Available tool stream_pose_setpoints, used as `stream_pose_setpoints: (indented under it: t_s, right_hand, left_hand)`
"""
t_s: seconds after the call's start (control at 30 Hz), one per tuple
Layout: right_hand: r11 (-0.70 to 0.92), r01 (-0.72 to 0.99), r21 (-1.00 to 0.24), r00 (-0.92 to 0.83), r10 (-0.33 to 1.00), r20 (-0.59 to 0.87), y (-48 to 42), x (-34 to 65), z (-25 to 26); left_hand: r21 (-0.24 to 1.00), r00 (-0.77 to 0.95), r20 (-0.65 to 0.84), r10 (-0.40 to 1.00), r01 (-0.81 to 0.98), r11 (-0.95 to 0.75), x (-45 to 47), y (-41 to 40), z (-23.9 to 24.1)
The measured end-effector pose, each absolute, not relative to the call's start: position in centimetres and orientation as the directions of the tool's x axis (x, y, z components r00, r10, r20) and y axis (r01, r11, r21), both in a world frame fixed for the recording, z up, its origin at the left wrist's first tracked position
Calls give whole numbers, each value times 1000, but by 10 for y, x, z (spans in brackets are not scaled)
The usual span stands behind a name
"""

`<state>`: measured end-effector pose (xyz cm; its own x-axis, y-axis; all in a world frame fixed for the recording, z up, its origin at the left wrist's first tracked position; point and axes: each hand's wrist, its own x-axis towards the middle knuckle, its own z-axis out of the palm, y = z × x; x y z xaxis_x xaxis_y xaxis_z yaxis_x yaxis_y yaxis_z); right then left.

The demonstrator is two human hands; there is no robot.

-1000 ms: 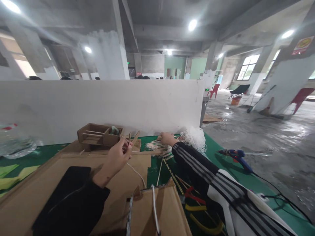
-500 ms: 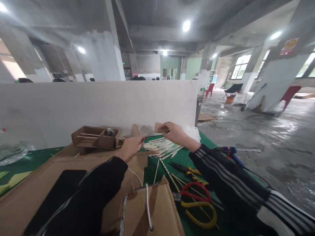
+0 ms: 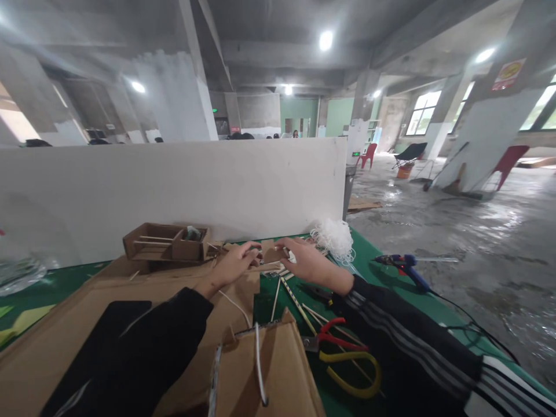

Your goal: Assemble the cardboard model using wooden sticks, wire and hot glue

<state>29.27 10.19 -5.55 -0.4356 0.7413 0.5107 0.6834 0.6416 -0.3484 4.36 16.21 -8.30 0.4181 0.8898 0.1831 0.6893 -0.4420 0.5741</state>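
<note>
A small piece of cardboard (image 3: pixel 269 251) is held low over the wooden sticks, near the white partition. My right hand (image 3: pixel 311 265) grips its right side between thumb and fingers. On the left edge, the bent fingers of my left hand (image 3: pixel 232 267) close on the same piece; the exact contact is partly hidden. Thin wooden sticks (image 3: pixel 278 298) lie under and in front of my hands. Closer to me stands a cardboard box (image 3: pixel 278 370) with a white cord looped through its top. An open cardboard tray (image 3: pixel 150 246) with sticks across it sits beyond my left hand.
Scissors (image 3: pixel 351 370) with red and yellow handles and partly covered pliers (image 3: pixel 319 292) lie right of the box. A blue glue gun (image 3: pixel 406 266) with a cable rests near the table's right edge. White string (image 3: pixel 334 238) is bunched by the partition (image 3: pixel 174 179). A dark phone-like slab (image 3: pixel 117 324) lies left.
My right hand has brought the cardboard piece down and left, toward my left hand. The bunch of white string and the glue gun are now less covered by my right arm.
</note>
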Motion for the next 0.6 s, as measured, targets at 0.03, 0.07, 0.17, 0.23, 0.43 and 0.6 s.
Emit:
stream_pose_setpoints:
  t_s: [0.03, 0.07, 0.17, 0.23, 0.43, 0.6]
  right_hand:
    - [638, 690, -341, -441, 744, 501, 102, 290, -60]
    - [632, 699, -334, -442, 749, 493, 104, 289, -64]
    - [586, 748, -311, -414, 779, 472, 112, 289, -77]
    - [540, 786, -300, -378, 805, 457, 120, 292, -86]
    - [434, 853, -290, -296, 860, 415, 129, 297, -112]
    - [377, 875, -305, -252, 891, 378, 120, 290, -124]
  left_hand:
    - [570, 411, 174, 895, 699, -432, 41, 159, -84]
    - [556, 398, 165, 903, 719, -418, 37, 158, -84]
    - [472, 331, 123, 936, 810, -348, 23, 167, -87]
    - [409, 290, 68, 955, 865, -292, 15, 181, -92]
    - [316, 300, -3, 954, 905, -284, 10, 209, -112]
    - [289, 335, -10, 942, 903, -318, 14, 223, -115]
